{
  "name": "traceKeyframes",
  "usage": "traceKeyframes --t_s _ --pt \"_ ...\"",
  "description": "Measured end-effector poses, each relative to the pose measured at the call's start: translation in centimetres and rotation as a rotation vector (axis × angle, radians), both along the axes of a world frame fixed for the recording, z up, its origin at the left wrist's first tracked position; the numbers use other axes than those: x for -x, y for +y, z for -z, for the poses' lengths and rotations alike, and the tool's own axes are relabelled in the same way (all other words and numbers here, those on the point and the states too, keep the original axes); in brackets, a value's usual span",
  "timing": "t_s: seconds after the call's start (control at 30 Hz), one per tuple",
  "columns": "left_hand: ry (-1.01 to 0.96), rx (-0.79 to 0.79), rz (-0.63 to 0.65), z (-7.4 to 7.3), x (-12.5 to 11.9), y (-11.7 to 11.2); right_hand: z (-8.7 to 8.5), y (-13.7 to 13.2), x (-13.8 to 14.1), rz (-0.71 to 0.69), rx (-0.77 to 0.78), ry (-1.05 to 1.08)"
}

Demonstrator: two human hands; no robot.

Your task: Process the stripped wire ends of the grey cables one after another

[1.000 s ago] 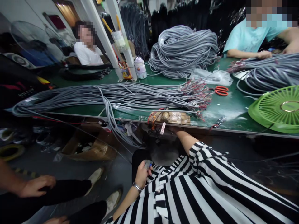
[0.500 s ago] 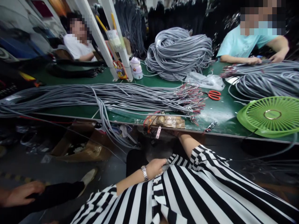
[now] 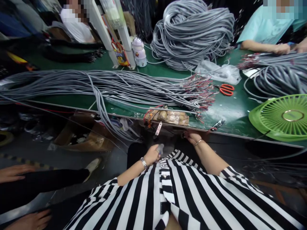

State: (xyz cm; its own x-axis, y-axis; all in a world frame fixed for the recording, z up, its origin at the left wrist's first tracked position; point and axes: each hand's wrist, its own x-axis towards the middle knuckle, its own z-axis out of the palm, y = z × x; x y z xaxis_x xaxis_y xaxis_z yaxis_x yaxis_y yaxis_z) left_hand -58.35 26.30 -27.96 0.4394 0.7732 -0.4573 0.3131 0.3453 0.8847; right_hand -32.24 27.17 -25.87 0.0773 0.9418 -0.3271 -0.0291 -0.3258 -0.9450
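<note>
My left hand, with a metal watch at the wrist, is closed in front of my striped shirt. A small greyish, translucent piece sticks out of its fingers; its kind is unclear. My right hand, wearing a thin bracelet, is at the table's front edge with fingers curled; whatever they hold is too dark to make out. Just above it, a wooden block wrapped in clear tape lies at the edge, with red and black wires and a white tag hanging beside it.
Grey cables with stripped red ends stretch across the green table. Red-handled scissors, nippers, a green fan and a cable coil lie around. Co-workers sit opposite; another person's hand rests at left.
The view has tipped downward. My left hand has lifted off the shirt, bringing the translucent piece into sight. My right hand, earlier mostly hidden under the edge, now shows.
</note>
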Motion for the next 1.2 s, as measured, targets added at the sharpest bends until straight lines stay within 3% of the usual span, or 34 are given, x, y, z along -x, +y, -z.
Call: traceKeyframes --t_s 0.1,0.23,0.33,0.4,0.53,0.6,0.73,0.9,1.07,1.2 --pt "-0.097 0.2 -0.173 0.0 -0.4 0.7 1.7 -3.3 -0.2 0.087 0.062 0.111" --pt "-0.195 0.178 -0.225 0.0 -0.5 1.1 2.3 -8.7 0.5 0.043 0.222 0.388" --pt "-0.243 0.21 -0.241 0.3 -0.3 0.9 1.7 -10.4 1.4 -0.057 0.297 0.47" --pt "-0.272 0.269 -0.306 0.5 0.1 0.8 1.2 -10.2 2.2 -0.141 0.311 0.496" --pt "-0.423 0.349 -0.638 0.6 2.0 1.1 0.5 -8.9 5.3 -0.297 0.314 0.508" --pt "-0.56 0.384 -0.716 0.1 3.3 1.3 0.1 -8.3 7.4 -0.34 0.312 0.485" --pt "-0.812 0.445 -0.748 -2.1 6.1 1.5 -1.4 -7.0 11.1 -0.457 0.233 0.356" --pt "-0.955 0.398 -0.797 -5.2 9.3 1.8 -3.4 -5.1 14.6 -0.593 0.015 0.232" --pt "-0.959 0.393 -0.802 -5.9 11.1 2.2 -3.7 -4.8 16.8 -0.711 0.115 0.283" --pt "-0.983 0.444 -0.835 -6.1 10.9 2.6 -4.2 -4.7 17.5 -0.758 0.067 0.281"
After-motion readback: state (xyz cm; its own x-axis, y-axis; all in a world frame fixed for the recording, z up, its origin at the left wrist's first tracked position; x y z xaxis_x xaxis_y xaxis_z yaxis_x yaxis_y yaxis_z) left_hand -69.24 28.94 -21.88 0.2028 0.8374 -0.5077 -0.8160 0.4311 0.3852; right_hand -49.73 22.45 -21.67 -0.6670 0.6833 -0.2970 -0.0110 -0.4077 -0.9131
